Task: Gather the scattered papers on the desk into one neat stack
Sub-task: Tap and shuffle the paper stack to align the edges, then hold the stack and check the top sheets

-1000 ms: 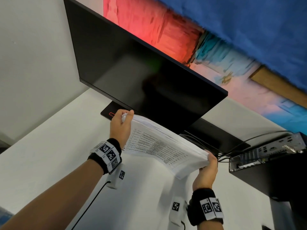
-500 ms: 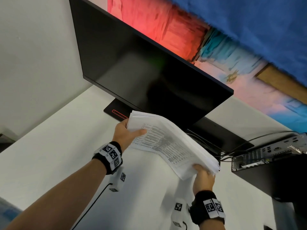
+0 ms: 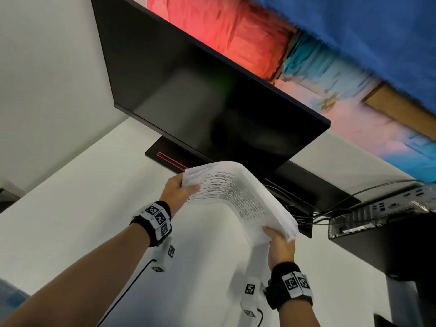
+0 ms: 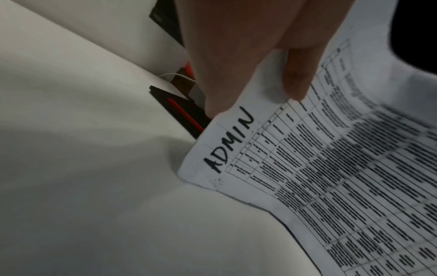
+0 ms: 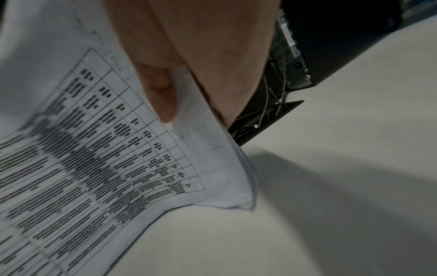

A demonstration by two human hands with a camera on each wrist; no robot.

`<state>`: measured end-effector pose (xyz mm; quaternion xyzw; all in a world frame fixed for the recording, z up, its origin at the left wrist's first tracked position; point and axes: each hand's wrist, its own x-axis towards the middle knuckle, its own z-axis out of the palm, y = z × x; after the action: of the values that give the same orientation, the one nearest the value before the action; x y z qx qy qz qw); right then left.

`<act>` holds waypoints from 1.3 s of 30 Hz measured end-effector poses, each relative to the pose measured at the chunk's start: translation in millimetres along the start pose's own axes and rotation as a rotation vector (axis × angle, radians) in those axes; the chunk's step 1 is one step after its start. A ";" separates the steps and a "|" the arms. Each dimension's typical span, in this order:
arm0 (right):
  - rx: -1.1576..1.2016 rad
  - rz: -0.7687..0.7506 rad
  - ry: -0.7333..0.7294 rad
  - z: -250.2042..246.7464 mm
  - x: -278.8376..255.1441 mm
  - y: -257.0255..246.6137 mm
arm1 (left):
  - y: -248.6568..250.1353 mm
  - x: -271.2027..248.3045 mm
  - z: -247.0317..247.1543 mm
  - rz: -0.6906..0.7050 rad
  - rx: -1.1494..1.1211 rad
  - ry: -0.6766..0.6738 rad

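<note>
Stack of printed papers held up off the white desk, arched in the middle, just near of the dark monitor; left hand pinching the far-left end, thumb on top beside handwritten "ADMIN"; right hand pinching the near-right end, thumb on the printed table; small desktop computer and cables at right.

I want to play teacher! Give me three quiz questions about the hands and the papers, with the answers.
1. True or false: the stack of papers lies flat on the desk.
2. What handwritten word is on the top sheet?
3. Which hand holds the end nearer the computer box: A left hand, B right hand?

Key: 1 false, it is held up and bent. 2 ADMIN. 3 B.
</note>
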<state>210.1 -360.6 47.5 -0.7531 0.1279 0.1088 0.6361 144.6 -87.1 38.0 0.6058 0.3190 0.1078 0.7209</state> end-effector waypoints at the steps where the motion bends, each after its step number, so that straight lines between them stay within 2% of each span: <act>1: 0.000 0.007 -0.026 0.0 -1.0 -2.4 | 2.0 -3.3 1.8 0.046 0.019 -0.016; 7: 0.016 -0.038 0.006 -20.9 -4.6 -17.4 | 35.0 -11.2 -11.6 0.321 0.309 -0.022; 10: -0.060 -0.300 -0.023 -29.1 -12.0 -40.3 | 77.1 -20.9 -21.7 0.569 0.599 -0.152; 13: -0.252 -0.512 -0.196 -15.1 -29.6 -71.8 | 126.5 -40.8 -11.0 0.766 0.890 -0.309; 15: -0.283 -0.584 -0.355 3.7 -47.3 -90.6 | 153.3 -55.2 2.6 0.894 1.031 -0.373; 17: -0.267 -0.633 -0.375 18.7 -59.2 -100.0 | 172.2 -69.2 12.8 0.980 1.079 -0.429; 19: -0.173 -0.615 -0.340 25.3 -67.5 -104.0 | 183.0 -80.1 14.0 1.091 1.072 -0.360; 21: -0.070 -0.581 -0.326 23.8 -73.0 -101.2 | 183.5 -80.4 5.7 1.209 0.999 -0.111; 22: -0.039 -0.575 -0.311 21.6 -75.4 -99.8 | 179.0 -76.5 -0.3 1.171 0.899 0.036; 23: -0.004 -0.575 -0.297 19.9 -78.4 -98.0 | 171.0 -72.0 -8.0 1.054 0.719 0.127; 24: 0.036 -0.570 -0.275 18.5 -80.5 -96.0 | 162.0 -69.0 -14.5 0.888 0.501 0.138; 26: 0.115 -0.564 -0.241 19.4 -84.2 -91.4 | 141.2 -66.2 -20.4 0.509 0.138 -0.013; 27: 0.150 -0.566 -0.230 22.3 -86.8 -89.3 | 129.9 -65.8 -19.6 0.380 0.043 -0.125; 28: 0.187 -0.568 -0.220 26.1 -90.1 -86.9 | 118.9 -67.4 -16.9 0.335 0.008 -0.211; 30: 0.249 -0.554 -0.177 35.1 -95.3 -80.5 | 105.0 -75.9 -8.5 0.400 -0.014 -0.199; 33: 0.225 -0.509 -0.108 44.5 -98.9 -58.8 | 83.9 -81.6 -5.9 0.476 -0.043 -0.061; 39: -0.038 -0.311 -0.171 50.2 -94.0 6.0 | -0.1 -71.7 -24.4 0.419 0.288 -0.010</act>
<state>119.3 -306.9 64.3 -0.7635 -0.0466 0.0752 0.6397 74.7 -106.4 60.0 0.7556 0.1948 0.2053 0.5907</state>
